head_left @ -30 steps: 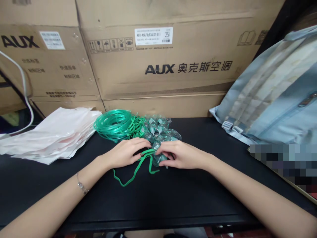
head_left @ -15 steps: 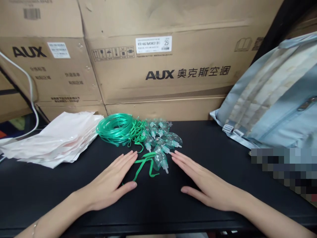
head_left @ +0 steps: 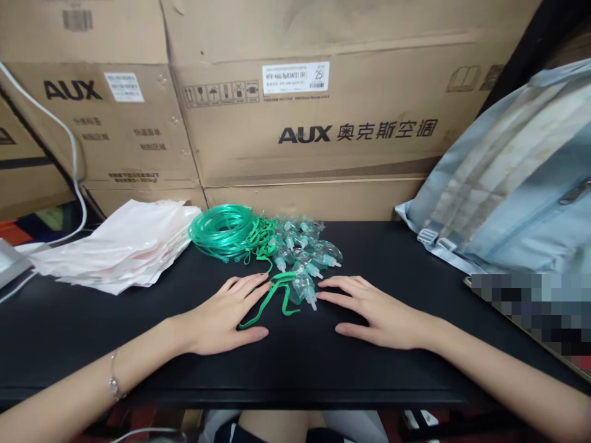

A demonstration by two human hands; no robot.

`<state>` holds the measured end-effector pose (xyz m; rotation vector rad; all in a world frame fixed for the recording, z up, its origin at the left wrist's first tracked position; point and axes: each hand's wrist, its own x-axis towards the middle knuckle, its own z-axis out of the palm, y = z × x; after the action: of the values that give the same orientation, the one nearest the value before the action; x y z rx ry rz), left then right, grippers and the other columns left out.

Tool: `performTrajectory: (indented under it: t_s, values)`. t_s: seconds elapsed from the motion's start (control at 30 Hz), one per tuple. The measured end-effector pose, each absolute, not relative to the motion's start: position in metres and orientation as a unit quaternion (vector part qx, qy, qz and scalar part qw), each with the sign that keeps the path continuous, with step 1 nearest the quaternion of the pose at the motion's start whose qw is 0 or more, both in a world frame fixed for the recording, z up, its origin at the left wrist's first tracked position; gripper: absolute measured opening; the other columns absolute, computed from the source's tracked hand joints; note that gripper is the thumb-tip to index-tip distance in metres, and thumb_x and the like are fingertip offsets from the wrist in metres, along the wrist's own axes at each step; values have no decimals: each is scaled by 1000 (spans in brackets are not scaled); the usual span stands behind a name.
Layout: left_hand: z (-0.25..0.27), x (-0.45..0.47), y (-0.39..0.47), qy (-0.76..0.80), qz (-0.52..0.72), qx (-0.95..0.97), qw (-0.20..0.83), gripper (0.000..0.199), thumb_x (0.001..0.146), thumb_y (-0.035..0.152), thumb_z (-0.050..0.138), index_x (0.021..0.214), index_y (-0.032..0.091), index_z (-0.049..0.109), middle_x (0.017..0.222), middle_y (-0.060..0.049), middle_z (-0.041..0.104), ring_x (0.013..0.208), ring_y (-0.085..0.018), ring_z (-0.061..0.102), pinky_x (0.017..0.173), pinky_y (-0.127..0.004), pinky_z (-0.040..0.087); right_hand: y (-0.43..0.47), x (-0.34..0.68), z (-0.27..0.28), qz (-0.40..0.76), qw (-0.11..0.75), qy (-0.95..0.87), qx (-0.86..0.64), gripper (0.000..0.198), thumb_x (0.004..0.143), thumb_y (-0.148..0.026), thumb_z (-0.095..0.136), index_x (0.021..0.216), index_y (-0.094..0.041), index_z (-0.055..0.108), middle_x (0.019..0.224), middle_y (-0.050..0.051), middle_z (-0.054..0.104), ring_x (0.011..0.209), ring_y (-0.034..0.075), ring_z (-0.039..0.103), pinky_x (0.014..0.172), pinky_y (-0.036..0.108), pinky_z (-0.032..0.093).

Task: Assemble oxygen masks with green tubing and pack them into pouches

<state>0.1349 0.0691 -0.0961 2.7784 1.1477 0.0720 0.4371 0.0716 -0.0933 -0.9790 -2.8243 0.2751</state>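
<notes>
On the black table, several clear green-tinted plastic masks (head_left: 303, 286) with whitish nozzles lie in a cluster. The nearest mask sits between my two hands, and a green elastic strap (head_left: 265, 301) trails from its left side. My left hand (head_left: 226, 317) is palm down with fingers spread, partly over that strap; it grips nothing. Fingers apart, my right hand (head_left: 378, 307) rests just right of the nearest mask and holds nothing. Whether its fingertips touch the mask I cannot tell. Behind my left hand lie a coil of green tubing (head_left: 221, 231) and a tangle of green straps (head_left: 263, 234).
A stack of white plastic bags (head_left: 133, 237) lies at the left, beside a white cable (head_left: 74, 154). Large cardboard boxes (head_left: 323, 160) wall off the back. A light blue backpack (head_left: 517, 184) stands at the right. The table's front edge (head_left: 295, 397) runs below my forearms.
The view has shifted, showing more of the table's front edge and my lap. My fingers have spread and bent slightly. The masks, tubing and bags lie as before.
</notes>
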Motion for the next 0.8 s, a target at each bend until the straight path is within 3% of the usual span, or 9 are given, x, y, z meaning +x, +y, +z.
performTrajectory:
  t_s: [0.1,0.17,0.4,0.6,0.8]
  values:
    - [-93,135,77,357,40,931,57,71,75,58,48,132,18,34,135,-15,37,122,-30,33,100,-48,27,81,436,-90,84,79,-950,-291,46,85,-44,43,123,-20,48,127,11,43,117,22,39,98,42,33]
    - [-95,135,80,355,58,931,58,71,73,57,51,130,17,37,132,-15,39,121,-30,34,100,-47,29,82,435,-90,85,92,-948,-293,43,85,-41,43,123,-20,48,125,11,44,117,21,38,98,40,33]
    - [-102,131,81,371,35,924,86,71,78,55,45,137,21,24,147,-12,15,133,-30,16,105,-51,20,78,437,-94,107,106,-938,-313,40,86,-37,44,124,-24,47,128,7,42,121,19,35,101,37,32]
    - [-100,131,83,379,18,920,96,70,79,56,43,137,23,22,147,-9,11,134,-28,12,107,-49,16,80,439,-97,112,114,-936,-314,39,87,-35,43,124,-25,47,131,6,43,123,19,36,102,38,31]
    - [-104,129,84,347,41,934,79,69,82,52,42,139,25,14,146,-9,10,133,-27,12,106,-50,16,79,444,-101,128,88,-932,-326,43,89,-35,39,131,-29,37,140,1,34,130,20,27,106,43,26]
